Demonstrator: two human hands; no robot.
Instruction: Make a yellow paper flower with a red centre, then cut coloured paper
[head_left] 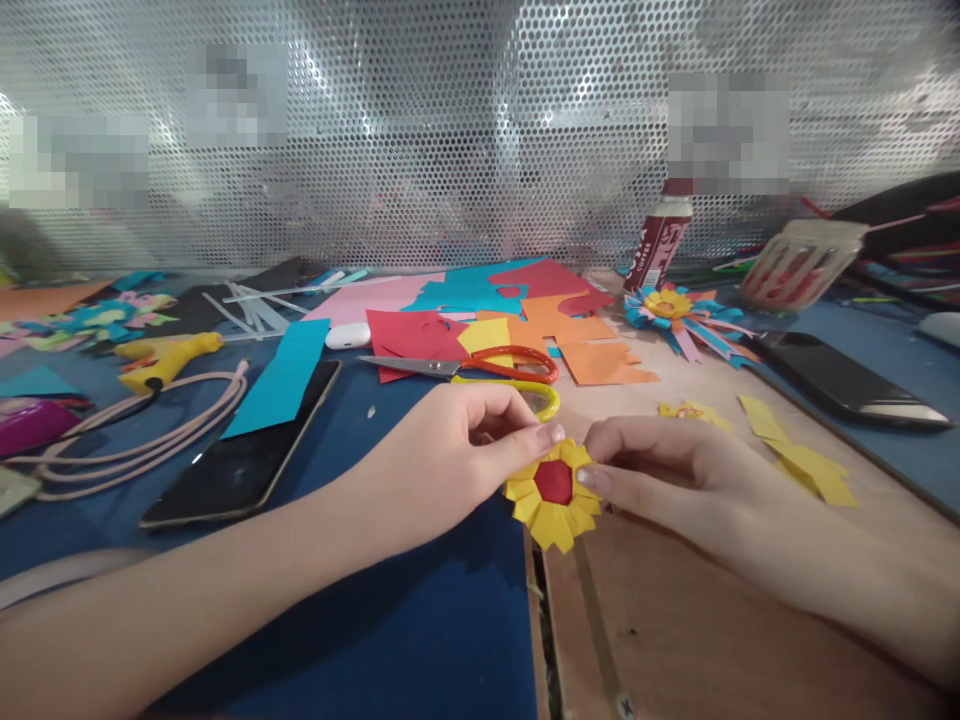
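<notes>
Between my hands is a yellow paper flower (553, 520) with pleated petals and a red round centre, facing me. My left hand (487, 435) pinches its upper left edge between thumb and curled fingers. On the opposite side, my right hand (645, 460) grips the upper right petals, thumb in front and fingers behind. Just beyond my left hand lie scissors (457, 368) with one orange and one yellow handle, blades pointing left. Yellow paper scraps (814, 465) rest by my right hand. A finished-looking blue, pink and orange paper flower (667, 303) with a yellow middle lies farther back.
Left are a phone (247, 450) under a blue paper strip (281, 380), a yellow glue gun (169, 360) and a coiled cable (142, 425). Coloured paper sheets (480, 285) lie behind. A bottle (661, 240), a jar (802, 265) and a dark phone (847, 380) stand or lie right.
</notes>
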